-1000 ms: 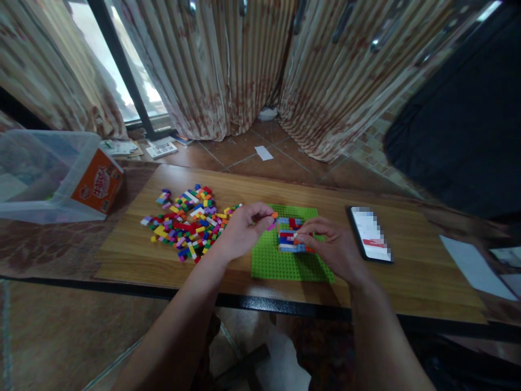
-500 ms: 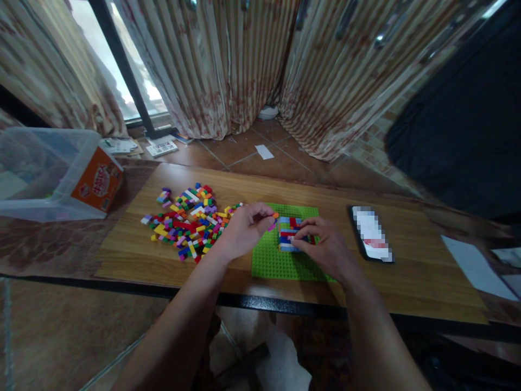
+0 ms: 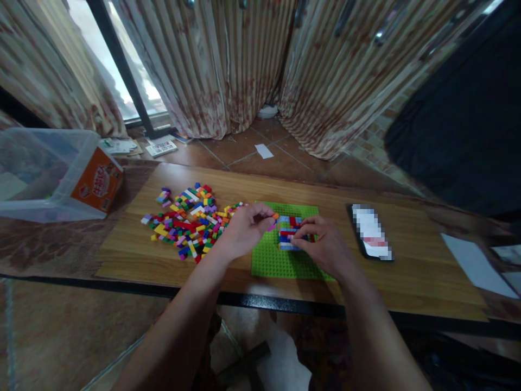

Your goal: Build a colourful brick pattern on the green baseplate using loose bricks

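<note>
A green baseplate (image 3: 266, 263) lies on the table, bearing a low block of blue, light-blue, red and white toy bricks (image 3: 288, 232). My left hand (image 3: 249, 231) is closed in a pinch over the plate's left side, with small orange and purple toy bricks (image 3: 272, 225) at its fingertips. Over the built block, my right hand (image 3: 323, 241) has its fingers pinched together on a small pale pink toy brick (image 3: 290, 237) at the block's top. The right fingers cover the block's right part, so I cannot tell whether that brick is pressed on.
A loose pile of mixed toy bricks (image 3: 191, 222) spreads left of the baseplate. A clear plastic box (image 3: 61, 179) with an orange label stands at the far left. To the right lies a phone (image 3: 371, 233), with white paper (image 3: 480, 265) beyond it. The table's front edge (image 3: 285, 304) is dark.
Both hands hold nearly the same places. The view has shifted very slightly; no brick has visibly been let go or taken up.
</note>
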A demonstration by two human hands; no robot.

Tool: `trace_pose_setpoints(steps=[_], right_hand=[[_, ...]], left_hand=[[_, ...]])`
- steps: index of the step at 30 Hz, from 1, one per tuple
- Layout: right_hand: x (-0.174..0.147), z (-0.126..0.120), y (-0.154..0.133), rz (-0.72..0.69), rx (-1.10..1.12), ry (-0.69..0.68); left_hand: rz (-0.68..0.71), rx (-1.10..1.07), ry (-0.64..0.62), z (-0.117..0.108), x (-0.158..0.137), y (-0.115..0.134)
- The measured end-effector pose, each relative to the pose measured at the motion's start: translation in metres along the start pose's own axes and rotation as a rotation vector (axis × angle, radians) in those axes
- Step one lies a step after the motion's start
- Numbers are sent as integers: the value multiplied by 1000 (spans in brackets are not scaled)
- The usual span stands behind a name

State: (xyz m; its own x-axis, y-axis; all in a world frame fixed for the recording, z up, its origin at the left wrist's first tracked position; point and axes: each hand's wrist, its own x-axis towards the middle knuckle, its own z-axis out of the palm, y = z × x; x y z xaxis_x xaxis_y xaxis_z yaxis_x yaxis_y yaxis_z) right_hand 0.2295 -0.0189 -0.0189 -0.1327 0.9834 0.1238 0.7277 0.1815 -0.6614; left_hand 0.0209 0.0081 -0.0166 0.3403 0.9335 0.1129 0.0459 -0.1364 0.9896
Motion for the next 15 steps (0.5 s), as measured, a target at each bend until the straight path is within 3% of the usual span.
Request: trace_pose_setpoints(steps=[5,11,15], right_hand=[[1,0,-1,9,-19,9],[2,-7,7,-10,116,-43],[3,-8,7,-11,141,8]], left_hand=[[-1,14,-11,1,0,-5],[-34,98,-58,1,1,-6],[-26,139,-67,1,2,-6]])
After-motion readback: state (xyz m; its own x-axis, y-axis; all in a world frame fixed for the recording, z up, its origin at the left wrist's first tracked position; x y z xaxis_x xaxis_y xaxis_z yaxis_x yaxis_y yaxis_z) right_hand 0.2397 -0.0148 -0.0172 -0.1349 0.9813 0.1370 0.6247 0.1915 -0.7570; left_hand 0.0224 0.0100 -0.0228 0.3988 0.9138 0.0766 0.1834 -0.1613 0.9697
